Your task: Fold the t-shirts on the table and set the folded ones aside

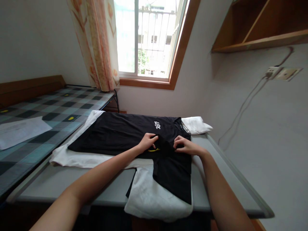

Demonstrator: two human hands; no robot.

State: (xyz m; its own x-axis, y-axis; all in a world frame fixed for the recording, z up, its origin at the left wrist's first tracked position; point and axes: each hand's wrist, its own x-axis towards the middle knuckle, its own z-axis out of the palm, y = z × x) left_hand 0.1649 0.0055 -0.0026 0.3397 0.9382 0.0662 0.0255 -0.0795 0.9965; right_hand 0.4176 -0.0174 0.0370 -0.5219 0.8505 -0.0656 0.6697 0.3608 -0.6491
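A black T-shirt with white lettering on its chest lies spread on top of a white garment, its collar toward the right. My left hand pinches the black cloth below the lettering, beside a small yellow mark. Further right, near the shoulder, the curled fingers of my right hand grip the same shirt. Between the two hands the cloth is raised in a fold. One black sleeve points toward me, over the white sleeve that hangs past the table's near edge.
The grey table carries the garments. To the left stands a bed with a checked cover and a paper sheet on it. A cord runs down the right wall from a socket. Behind are a window and a curtain.
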